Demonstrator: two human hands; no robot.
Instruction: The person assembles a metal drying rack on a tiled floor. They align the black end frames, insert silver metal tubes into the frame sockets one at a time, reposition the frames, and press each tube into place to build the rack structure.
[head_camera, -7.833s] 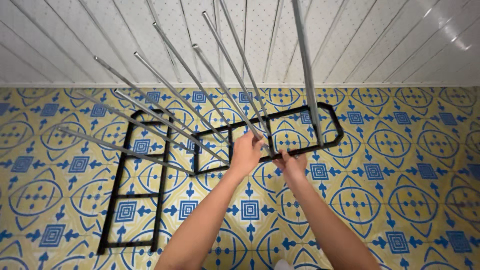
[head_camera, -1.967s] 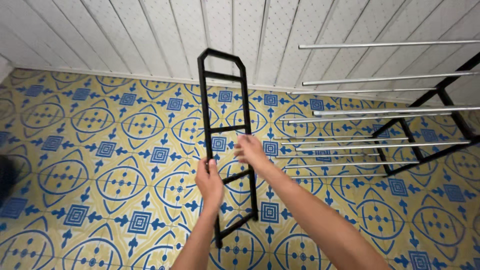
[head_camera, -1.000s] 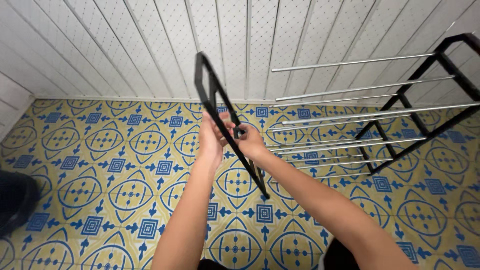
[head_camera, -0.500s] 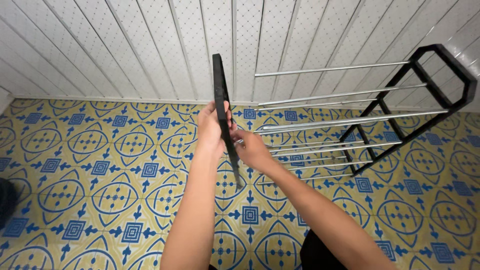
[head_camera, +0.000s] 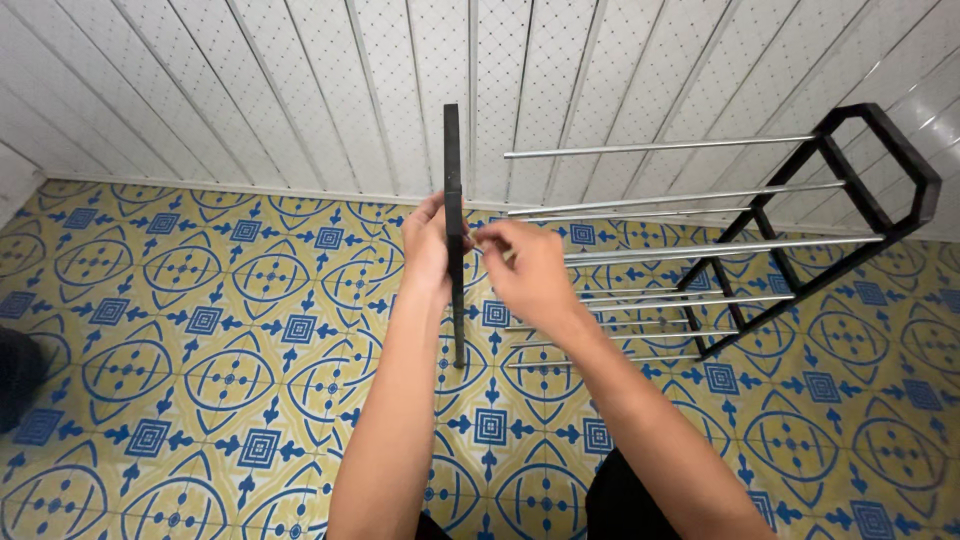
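A black metal side frame (head_camera: 453, 180) stands upright, seen edge-on, its foot on the tiled floor. My left hand (head_camera: 427, 245) grips it from the left at mid height. My right hand (head_camera: 527, 270) pinches the near end of a silver rod (head_camera: 700, 250) at the frame's right face. Several silver rods (head_camera: 660, 147) stick out leftward from a second black side frame (head_camera: 850, 195) at the right, their free ends pointing at the frame I hold.
The floor (head_camera: 200, 330) is yellow and blue patterned tile. A white panelled wall (head_camera: 300, 90) runs along the back. A dark object (head_camera: 15, 375) shows at the left edge. My knees (head_camera: 620, 500) are at the bottom.
I lifted the loose black frame off the floor, turned it upright and edge-on, and brought it toward the rod ends. My right hand has moved from the frame onto a rod tip.
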